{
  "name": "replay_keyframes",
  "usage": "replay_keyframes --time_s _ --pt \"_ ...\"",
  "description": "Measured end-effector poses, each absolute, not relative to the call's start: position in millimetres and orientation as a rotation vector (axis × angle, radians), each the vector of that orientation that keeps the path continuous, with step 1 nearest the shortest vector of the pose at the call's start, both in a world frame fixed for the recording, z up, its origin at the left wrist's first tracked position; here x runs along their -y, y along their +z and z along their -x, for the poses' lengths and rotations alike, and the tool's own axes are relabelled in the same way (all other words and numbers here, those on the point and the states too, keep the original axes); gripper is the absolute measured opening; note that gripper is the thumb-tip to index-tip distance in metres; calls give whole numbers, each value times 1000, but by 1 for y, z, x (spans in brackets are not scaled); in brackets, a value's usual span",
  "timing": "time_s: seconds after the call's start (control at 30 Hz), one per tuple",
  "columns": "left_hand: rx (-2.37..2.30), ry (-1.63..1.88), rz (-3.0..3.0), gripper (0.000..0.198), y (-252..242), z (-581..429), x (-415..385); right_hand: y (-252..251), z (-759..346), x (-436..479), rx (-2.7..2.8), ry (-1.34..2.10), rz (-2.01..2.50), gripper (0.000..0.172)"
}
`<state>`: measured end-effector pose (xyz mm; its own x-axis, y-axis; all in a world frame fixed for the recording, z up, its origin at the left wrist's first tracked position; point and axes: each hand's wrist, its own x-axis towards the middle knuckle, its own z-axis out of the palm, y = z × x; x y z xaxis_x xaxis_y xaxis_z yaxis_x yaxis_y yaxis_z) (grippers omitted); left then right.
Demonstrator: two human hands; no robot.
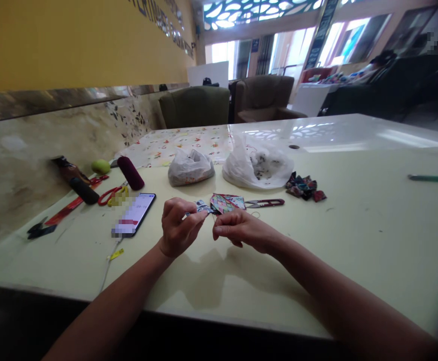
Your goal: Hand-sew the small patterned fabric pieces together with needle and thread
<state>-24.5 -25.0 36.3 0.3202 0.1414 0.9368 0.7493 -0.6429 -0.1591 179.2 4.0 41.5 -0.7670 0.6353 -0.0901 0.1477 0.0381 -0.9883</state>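
Raised over the near part of the table, my left hand [181, 225] pinches a small blue, white and black patterned piece of fabric [203, 206] between thumb and fingers. My right hand [241, 228] is close beside it on the right, its fingers curled together in a pinch. What those fingers hold, if anything, is too small to make out. Just behind the hands lie colourful patterned fabric pieces [228, 201], partly covered by my right hand. Dark red-handled thread snips [267, 203] lie to their right, with a thin loop of thread nearby.
A phone [138, 215] with a cable, scissors [110, 195], a maroon thread cone [131, 173] and a green fruit [100, 166] are at left. Behind stand two plastic bags [191, 168]. Folded dark fabric pieces [303, 186] lie right of them; a green pen-like object [429, 178] lies far right.
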Motion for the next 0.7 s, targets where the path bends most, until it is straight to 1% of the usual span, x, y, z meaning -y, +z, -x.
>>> replay_keyframes --time_s 0.4,0.7 --pt "775 -1333 1993 26 36 26 23 35 -180 -7 2053 1804 805 19" --pt "785 -1367 2004 29 35 27 22 32 -181 -10 2088 1749 836 22"
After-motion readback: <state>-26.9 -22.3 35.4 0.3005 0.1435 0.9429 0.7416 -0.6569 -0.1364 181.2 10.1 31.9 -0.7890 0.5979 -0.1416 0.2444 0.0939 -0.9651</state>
